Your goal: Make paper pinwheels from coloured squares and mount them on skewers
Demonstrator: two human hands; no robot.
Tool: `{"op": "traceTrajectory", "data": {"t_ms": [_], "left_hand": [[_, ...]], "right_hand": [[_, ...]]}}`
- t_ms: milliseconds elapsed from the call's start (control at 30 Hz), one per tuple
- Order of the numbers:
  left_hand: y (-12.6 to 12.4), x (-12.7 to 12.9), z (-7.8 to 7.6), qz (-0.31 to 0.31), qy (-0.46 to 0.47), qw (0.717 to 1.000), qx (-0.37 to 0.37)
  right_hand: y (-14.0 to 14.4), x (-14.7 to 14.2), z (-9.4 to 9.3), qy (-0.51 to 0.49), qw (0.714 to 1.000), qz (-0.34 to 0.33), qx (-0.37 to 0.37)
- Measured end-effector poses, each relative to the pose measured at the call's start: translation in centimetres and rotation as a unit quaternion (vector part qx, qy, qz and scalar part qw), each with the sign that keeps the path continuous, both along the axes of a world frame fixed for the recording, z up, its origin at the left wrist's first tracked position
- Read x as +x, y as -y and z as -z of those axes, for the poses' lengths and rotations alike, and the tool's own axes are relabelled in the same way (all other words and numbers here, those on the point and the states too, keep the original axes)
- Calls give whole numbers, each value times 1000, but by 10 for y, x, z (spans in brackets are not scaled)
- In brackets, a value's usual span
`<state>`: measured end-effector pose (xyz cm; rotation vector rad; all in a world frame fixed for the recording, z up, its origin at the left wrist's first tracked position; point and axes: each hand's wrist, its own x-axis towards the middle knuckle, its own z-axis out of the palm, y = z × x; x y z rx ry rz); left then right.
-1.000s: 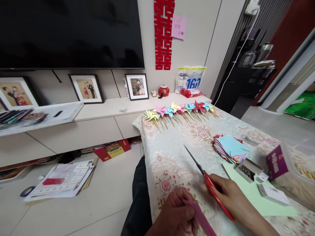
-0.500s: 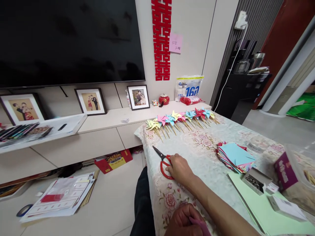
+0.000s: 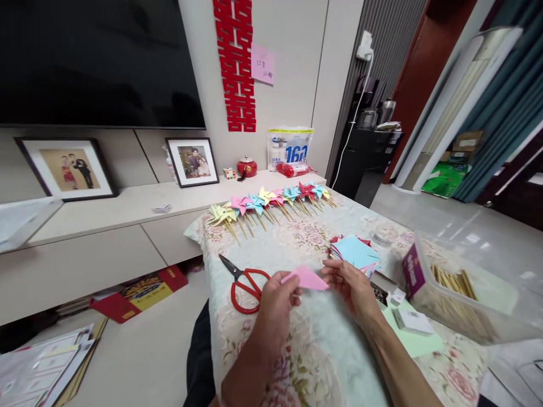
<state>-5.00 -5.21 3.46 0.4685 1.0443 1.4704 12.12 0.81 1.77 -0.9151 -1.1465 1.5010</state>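
Red-handled scissors (image 3: 244, 282) lie with blades apart on the flowered surface (image 3: 322, 350), just left of the left hand (image 3: 275, 299), whose fingers pinch one corner of a pink paper piece (image 3: 306, 278). The right hand (image 3: 350, 282) grips the paper's other edge, holding it just above the cloth. Farther right sit a stack of coloured paper squares (image 3: 355, 252) and a clear box of wooden sticks (image 3: 449, 288); a row of pinwheels (image 3: 267, 202) lines the far edge.
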Motion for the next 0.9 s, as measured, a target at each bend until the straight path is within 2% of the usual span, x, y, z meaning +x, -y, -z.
{"op": "traceTrajectory", "data": {"t_ms": [67,133,200,300,467,600,733,900], "left_hand": [[-23,8,5,-22,-19,1000,-6],[-35,17,15,-21,-24,999,-4],[-37,23,24,-1,-29,1000,4],[-32,26,31,25,-41,999,3],[-30,19,28,58,-23,998,24],[-31,11,26,108,7,994,33],[-29,8,23,150,37,988,17],[-26,8,16,163,48,985,-14]], "right_hand": [[-1,4,4,12,1000,21,17],[-2,2,6,62,996,41,43],[-2,-2,8,104,991,58,54],[-5,-7,11,109,992,61,38],[-7,-7,11,77,996,41,-15],[-4,-3,6,70,996,11,-48],[0,-2,-1,66,997,-19,-48],[3,0,-4,63,995,-60,-39]]}}
